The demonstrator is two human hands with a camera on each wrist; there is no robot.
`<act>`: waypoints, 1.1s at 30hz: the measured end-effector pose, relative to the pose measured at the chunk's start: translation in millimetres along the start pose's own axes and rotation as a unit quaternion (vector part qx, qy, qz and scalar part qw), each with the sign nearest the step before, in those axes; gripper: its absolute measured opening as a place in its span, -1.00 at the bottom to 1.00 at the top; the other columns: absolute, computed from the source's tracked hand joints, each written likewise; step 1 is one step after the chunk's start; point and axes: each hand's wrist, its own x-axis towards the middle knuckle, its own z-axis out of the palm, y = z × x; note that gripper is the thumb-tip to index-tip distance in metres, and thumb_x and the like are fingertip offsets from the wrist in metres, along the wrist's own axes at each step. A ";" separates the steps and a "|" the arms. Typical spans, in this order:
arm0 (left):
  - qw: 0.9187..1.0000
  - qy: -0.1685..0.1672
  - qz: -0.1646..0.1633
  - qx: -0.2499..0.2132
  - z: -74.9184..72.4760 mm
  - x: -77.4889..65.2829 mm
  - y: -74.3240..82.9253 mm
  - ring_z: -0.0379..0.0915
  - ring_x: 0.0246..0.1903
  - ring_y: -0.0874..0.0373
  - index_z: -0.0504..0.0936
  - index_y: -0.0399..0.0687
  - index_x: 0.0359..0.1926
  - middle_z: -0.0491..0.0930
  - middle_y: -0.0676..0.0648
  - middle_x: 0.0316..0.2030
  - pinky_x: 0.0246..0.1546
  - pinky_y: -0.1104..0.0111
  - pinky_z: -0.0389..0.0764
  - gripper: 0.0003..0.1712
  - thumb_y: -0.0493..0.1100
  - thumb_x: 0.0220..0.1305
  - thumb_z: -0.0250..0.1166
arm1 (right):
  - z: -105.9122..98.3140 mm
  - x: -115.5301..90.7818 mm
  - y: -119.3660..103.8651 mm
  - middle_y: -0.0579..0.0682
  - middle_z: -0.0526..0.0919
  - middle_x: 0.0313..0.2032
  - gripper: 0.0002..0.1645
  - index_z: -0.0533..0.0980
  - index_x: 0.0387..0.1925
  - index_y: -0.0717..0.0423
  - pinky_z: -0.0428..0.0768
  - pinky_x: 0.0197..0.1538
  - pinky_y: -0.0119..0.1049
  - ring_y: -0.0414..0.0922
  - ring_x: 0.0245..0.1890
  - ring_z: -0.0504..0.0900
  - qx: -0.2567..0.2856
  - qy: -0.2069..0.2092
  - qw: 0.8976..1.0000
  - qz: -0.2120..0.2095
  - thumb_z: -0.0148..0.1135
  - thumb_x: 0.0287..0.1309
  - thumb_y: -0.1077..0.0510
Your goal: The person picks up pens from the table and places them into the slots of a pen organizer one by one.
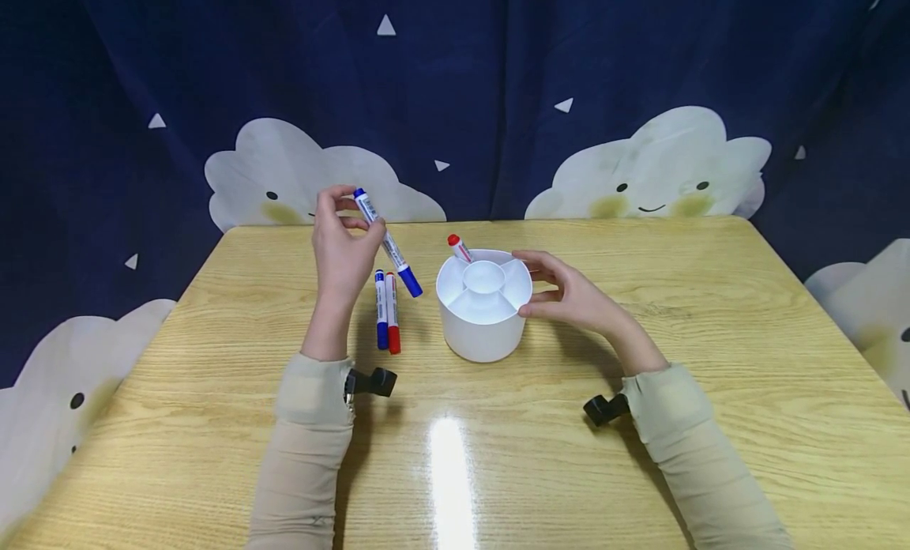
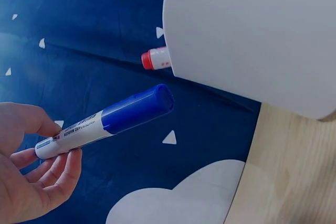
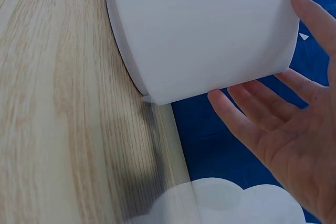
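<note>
Left hand (image 1: pixel 346 242): thumb and fingers pinch a white-barrelled marker with a blue cap (image 1: pixel 387 240). Marker held in the air above the table, tilted, cap end down and toward the holder, apart from it.

Right hand (image 1: pixel 569 293): thumb and fingers curved about the right side of a round white holder with a central cup and compartments around it (image 1: pixel 483 340); fingertips touch its wall. Holder upright on the table.

In the holder: one white marker with a red end (image 1: pixel 459 248), protruding at the far-left rim, leaning left; its exact compartment cannot be told.

Left of the holder, below the left hand: a second white marker with a blue cap (image 1: pixel 381 309) and a white marker with a red cap (image 1: pixel 394 313), lying side by side, caps toward the person.

Surroundings: light wood-grain table (image 1: pixel 540 471); beyond it, dark blue curtain (image 1: pixel 462 76) printed with white triangles and smiling clouds.
</note>
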 end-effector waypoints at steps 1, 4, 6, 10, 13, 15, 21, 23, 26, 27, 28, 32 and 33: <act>1.000 0.003 0.003 -0.001 0.4 0.3 1.0 0.39 -0.36 0.21 0.28 -0.11 0.08 0.39 -0.10 -0.12 -0.40 0.49 0.51 -0.46 -0.34 0.06 0.22 | 0.0 0.1 0.1 0.08 0.31 0.17 -0.10 0.15 0.29 0.11 0.51 0.05 -0.12 -0.03 0.11 0.34 0.000 0.000 1.000 0.000 0.36 -0.10 0.27; 1.000 0.010 0.016 -0.011 2.3 0.5 4.2 0.39 -0.36 0.22 0.27 -0.13 0.08 0.40 -0.10 -0.13 -0.41 0.50 0.50 -0.47 -0.34 0.06 0.22 | 0.1 0.4 0.3 0.08 0.31 0.17 -0.10 0.15 0.29 0.11 0.51 0.05 -0.12 -0.03 0.11 0.34 -0.001 0.000 1.000 0.000 0.36 -0.10 0.27; 0.999 0.016 0.022 -0.021 4.0 0.2 6.7 0.39 -0.37 0.22 0.27 -0.13 0.07 0.40 -0.09 -0.14 -0.40 0.51 0.51 -0.47 -0.34 0.06 0.22 | 0.0 0.4 0.4 0.08 0.31 0.17 -0.10 0.15 0.29 0.11 0.51 0.06 -0.12 -0.03 0.11 0.34 -0.002 0.000 1.000 -0.001 0.36 -0.10 0.27; 0.998 0.021 0.033 -0.043 8.5 -2.3 11.8 0.41 -0.37 0.21 0.27 -0.12 0.06 0.39 -0.10 -0.15 -0.38 0.52 0.54 -0.48 -0.33 0.06 0.22 | 0.0 0.3 0.3 0.08 0.31 0.17 -0.10 0.15 0.29 0.11 0.51 0.05 -0.11 -0.02 0.11 0.34 -0.001 0.000 1.000 -0.002 0.36 -0.10 0.27; 0.997 0.024 0.044 -0.058 12.1 -4.5 14.5 0.42 -0.37 0.20 0.27 -0.12 0.06 0.39 -0.11 -0.16 -0.37 0.51 0.56 -0.49 -0.33 0.07 0.22 | 0.0 0.4 0.5 0.08 0.31 0.17 -0.10 0.15 0.29 0.11 0.51 0.05 -0.11 -0.02 0.11 0.34 -0.001 -0.001 1.000 -0.002 0.36 -0.10 0.27; 0.996 0.028 0.053 -0.068 14.5 -5.4 15.5 0.43 -0.37 0.19 0.27 -0.13 0.05 0.39 -0.12 -0.16 -0.37 0.50 0.56 -0.50 -0.33 0.07 0.22 | 0.0 0.6 0.7 0.08 0.31 0.17 -0.10 0.15 0.29 0.11 0.51 0.06 -0.11 -0.02 0.11 0.34 0.000 -0.002 1.000 -0.002 0.36 -0.10 0.27; 0.993 0.034 0.069 -0.089 21.1 -8.8 22.7 0.45 -0.35 0.17 0.26 -0.13 0.05 0.38 -0.13 -0.15 -0.36 0.50 0.57 -0.50 -0.33 0.08 0.22 | -0.6 0.7 1.0 0.08 0.31 0.17 -0.10 0.15 0.29 0.11 0.51 0.05 -0.13 -0.03 0.11 0.35 -0.002 -0.003 1.000 -0.004 0.36 -0.10 0.27; 0.992 0.036 0.072 -0.096 23.6 -9.7 24.4 0.45 -0.34 0.16 0.26 -0.13 0.04 0.38 -0.13 -0.16 -0.36 0.49 0.57 -0.51 -0.33 0.09 0.22 | -0.7 0.5 0.9 0.08 0.31 0.17 -0.10 0.15 0.29 0.11 0.52 0.05 -0.14 -0.03 0.11 0.35 -0.004 -0.002 1.000 -0.004 0.36 -0.10 0.27; 0.991 0.037 0.076 -0.106 27.5 -10.8 25.8 0.46 -0.34 0.15 0.26 -0.13 0.03 0.37 -0.13 -0.16 -0.37 0.47 0.58 -0.51 -0.33 0.08 0.23 | -0.7 0.3 0.5 0.08 0.31 0.16 -0.10 0.15 0.29 0.11 0.52 0.05 -0.14 -0.04 0.10 0.35 -0.006 -0.001 1.000 -0.003 0.36 -0.10 0.26; 0.990 0.037 0.077 -0.108 28.8 -11.4 26.0 0.46 -0.35 0.15 0.26 -0.14 0.03 0.37 -0.13 -0.17 -0.37 0.46 0.59 -0.52 -0.34 0.08 0.22 | -0.6 0.3 0.4 0.08 0.31 0.16 -0.10 0.15 0.29 0.11 0.52 0.05 -0.14 -0.04 0.10 0.35 -0.006 -0.001 1.000 -0.003 0.36 -0.10 0.26; 0.990 0.036 0.079 -0.109 29.9 -12.0 26.1 0.46 -0.35 0.15 0.26 -0.14 0.02 0.37 -0.14 -0.17 -0.38 0.45 0.59 -0.52 -0.34 0.08 0.22 | -0.5 0.3 0.3 0.09 0.31 0.16 -0.10 0.15 0.29 0.12 0.51 0.05 -0.13 -0.04 0.10 0.35 -0.006 -0.001 1.000 -0.002 0.36 -0.10 0.26; 0.990 0.026 0.087 -0.107 33.3 -15.3 25.8 0.46 -0.36 0.16 0.25 -0.17 0.01 0.37 -0.15 -0.17 -0.39 0.44 0.60 -0.53 -0.34 0.08 0.22 | -0.3 0.4 0.3 0.10 0.31 0.16 -0.10 0.15 0.29 0.13 0.51 0.05 -0.14 -0.03 0.10 0.35 -0.005 -0.003 1.000 -0.002 0.36 -0.09 0.26; 0.990 0.023 0.089 -0.107 33.9 -16.1 25.5 0.46 -0.36 0.16 0.25 -0.18 0.01 0.37 -0.16 -0.17 -0.39 0.44 0.60 -0.53 -0.34 0.08 0.22 | -0.3 0.5 0.5 0.10 0.31 0.16 -0.10 0.15 0.29 0.13 0.51 0.05 -0.14 -0.03 0.10 0.35 -0.005 -0.002 1.000 -0.003 0.36 -0.09 0.27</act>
